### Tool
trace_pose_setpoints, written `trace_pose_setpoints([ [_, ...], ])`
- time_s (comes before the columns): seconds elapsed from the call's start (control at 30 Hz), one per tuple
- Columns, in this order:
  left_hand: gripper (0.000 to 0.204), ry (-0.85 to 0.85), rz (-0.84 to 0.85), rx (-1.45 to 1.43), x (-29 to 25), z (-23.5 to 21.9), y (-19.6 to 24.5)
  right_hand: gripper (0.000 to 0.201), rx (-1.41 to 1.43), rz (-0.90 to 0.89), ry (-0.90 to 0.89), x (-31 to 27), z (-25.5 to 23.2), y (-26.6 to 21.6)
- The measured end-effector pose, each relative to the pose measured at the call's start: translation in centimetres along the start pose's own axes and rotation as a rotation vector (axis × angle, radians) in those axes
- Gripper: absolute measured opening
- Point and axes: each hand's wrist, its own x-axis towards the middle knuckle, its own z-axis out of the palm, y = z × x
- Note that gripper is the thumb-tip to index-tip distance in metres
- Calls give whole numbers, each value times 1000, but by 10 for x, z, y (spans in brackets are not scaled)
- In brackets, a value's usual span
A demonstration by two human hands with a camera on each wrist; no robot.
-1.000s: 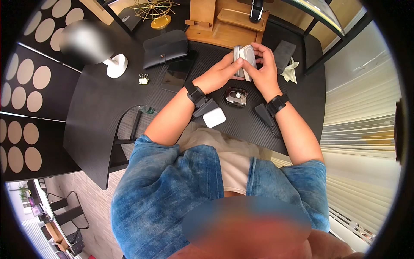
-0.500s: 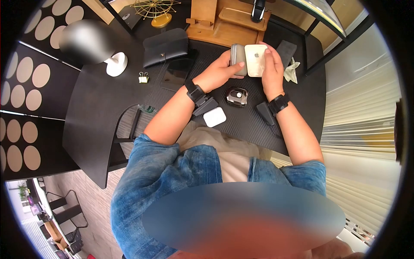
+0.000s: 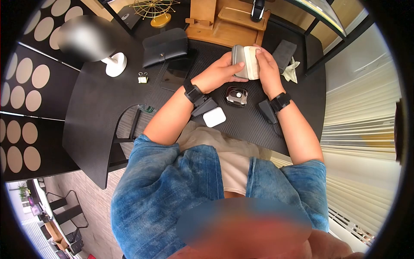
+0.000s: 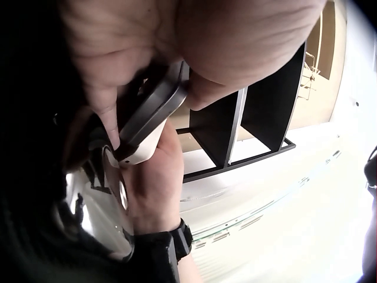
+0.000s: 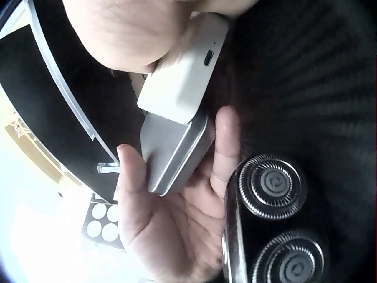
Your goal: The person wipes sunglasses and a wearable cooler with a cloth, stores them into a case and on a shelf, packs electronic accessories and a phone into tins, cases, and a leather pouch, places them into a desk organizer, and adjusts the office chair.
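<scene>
In the head view my left hand (image 3: 217, 74) grips a flat grey tin (image 3: 238, 58), thumb across its near face. My right hand (image 3: 270, 72) holds a slim white power bank (image 3: 252, 64), tilted and right beside the tin. The right wrist view shows a small port in the end of the power bank (image 5: 182, 82), which overlaps the tin (image 5: 177, 141) there. Left thumb and fingers lie along opposite sides of the tin. Below both hands an electric shaver (image 3: 236, 96) lies on the desk, its round heads (image 5: 274, 183) facing up.
A white rounded case (image 3: 214, 117) lies near the desk's front edge. Left of the hands are a black pouch (image 3: 166, 47), a dark phone (image 3: 177, 72) and a binder clip (image 3: 143, 77). A dark box (image 3: 286, 54) and crumpled tissue (image 3: 290, 71) lie to the right; a wooden stand (image 3: 207, 32) stands behind.
The right hand turned the power bank away from the tin, its logo face showing half a second ago. It is now tilted back against the tin. The left hand keeps its grip.
</scene>
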Motion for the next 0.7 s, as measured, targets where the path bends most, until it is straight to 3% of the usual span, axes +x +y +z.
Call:
trace_pose_setpoints([
  [0.1, 47, 37, 15, -21, 0, -1, 0, 45, -146, -83, -28, 1, 1, 2],
  [0.17, 46, 65, 19, -34, 1, -2, 0, 60, -379, -256, 7, -4, 5, -2],
  [0.3, 44, 125, 92, -44, 3, -5, -2, 80, -359, -317, -81, -2, 8, 4],
  [0.53, 43, 212, 144, -8, 1, 0, 7, 87, -449, -347, -158, -5, 8, 2],
  [0.7, 46, 226, 136, 55, 1, 2, 8, 81, -244, -281, -217, -3, 6, 5],
])
